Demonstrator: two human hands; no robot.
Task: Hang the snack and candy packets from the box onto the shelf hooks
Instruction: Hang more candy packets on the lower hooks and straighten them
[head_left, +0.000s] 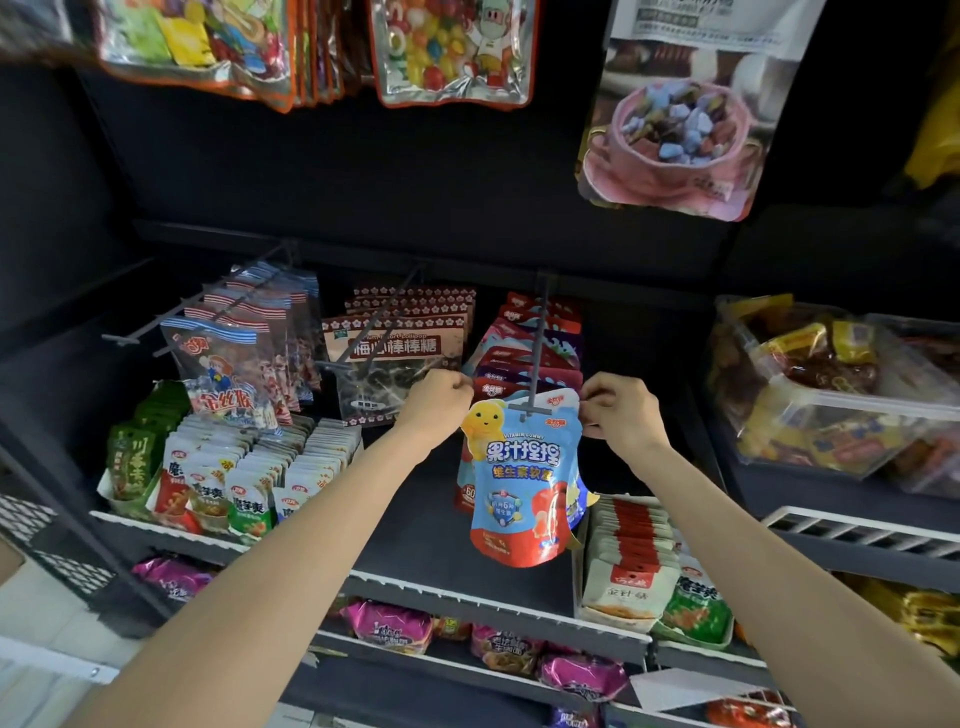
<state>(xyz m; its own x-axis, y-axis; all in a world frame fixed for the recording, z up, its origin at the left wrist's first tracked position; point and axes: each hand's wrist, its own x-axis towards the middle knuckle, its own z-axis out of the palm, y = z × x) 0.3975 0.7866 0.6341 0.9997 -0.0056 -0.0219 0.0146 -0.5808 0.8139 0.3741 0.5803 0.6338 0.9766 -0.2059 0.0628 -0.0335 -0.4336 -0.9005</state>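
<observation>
Toward the left end of the dark shelf, clear striped candy bags with a cartoon monkey (228, 374) hang from a black wire hook, above upright rows of small white, red and green snack sachets (234, 478) at the shelf's left front edge. Next along, brown flower-patterned lollipop packets (395, 343) hang from a second hook.

The left hand (434, 402) pinches the upper left corner of a blue and red gummy pouch with a yellow cartoon figure (522, 478), its grip curled tight on the packet's edge. The pouch's top sits at the tip of the black metal shelf hook (535, 364), in front of a row of red and purple pouches (524, 358) already on that hook, and its body hangs over the middle of the shelf. The right hand (618, 410) pinches the pouch's upper right corner, fingers curled.

At the shelf's right front edge stand white and red flat packets (631, 545). Beyond the right end sits a clear plastic tub of yellow-wrapped snacks (831, 395).
</observation>
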